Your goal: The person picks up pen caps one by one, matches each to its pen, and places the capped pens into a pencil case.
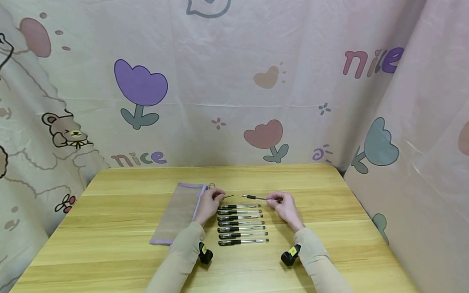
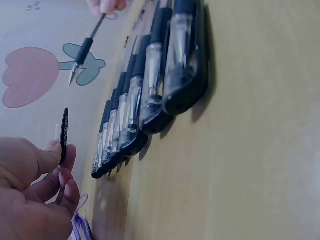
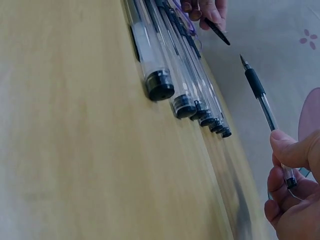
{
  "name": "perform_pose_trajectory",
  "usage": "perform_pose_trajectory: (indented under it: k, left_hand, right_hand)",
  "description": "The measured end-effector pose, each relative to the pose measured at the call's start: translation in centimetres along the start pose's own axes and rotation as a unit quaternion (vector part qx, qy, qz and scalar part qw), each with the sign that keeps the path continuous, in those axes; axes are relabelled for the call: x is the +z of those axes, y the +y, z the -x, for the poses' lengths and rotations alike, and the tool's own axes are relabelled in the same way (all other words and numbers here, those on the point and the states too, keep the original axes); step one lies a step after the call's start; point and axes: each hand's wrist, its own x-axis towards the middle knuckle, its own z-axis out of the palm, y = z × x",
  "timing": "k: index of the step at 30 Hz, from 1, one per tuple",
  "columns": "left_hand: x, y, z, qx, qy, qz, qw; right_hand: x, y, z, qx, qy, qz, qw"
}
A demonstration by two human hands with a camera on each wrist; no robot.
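My right hand (image 1: 284, 207) pinches an uncapped gel pen (image 3: 256, 85) near its rear end, its bare tip pointing left. Between the thumb and fingers of my left hand (image 1: 209, 205) is the pen cap (image 2: 64, 136), its black clip showing. A short gap separates tip and cap, both held above the table. Nearer to me, several capped gel pens (image 1: 240, 229) lie side by side in a column, capped ends to the left. Beneath and beside the left hand lies a flat mesh pouch (image 1: 178, 216) with purple edging.
The wooden table (image 1: 104, 250) carries everything. A patterned curtain (image 1: 200, 99) hangs behind it and along both sides. Each wrist wears a small black camera, such as the right wrist camera (image 1: 290, 255).
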Motion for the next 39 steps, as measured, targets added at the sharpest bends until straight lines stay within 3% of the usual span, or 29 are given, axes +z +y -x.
perform_pose_trajectory:
  k: [9,39]
  left_hand:
    - [-0.3,-0.1,0.7,0.040,-0.002,-0.007,0.9992]
    - [-0.5,0.2,1.2,0.049,-0.036,0.006,0.9981]
  right_hand:
    - [0.5,-0.7,0.0,-0.015,-0.017,-0.013,1.000]
    - [1.6,-1.7,0.3,-0.028,-0.036,-0.017,0.999]
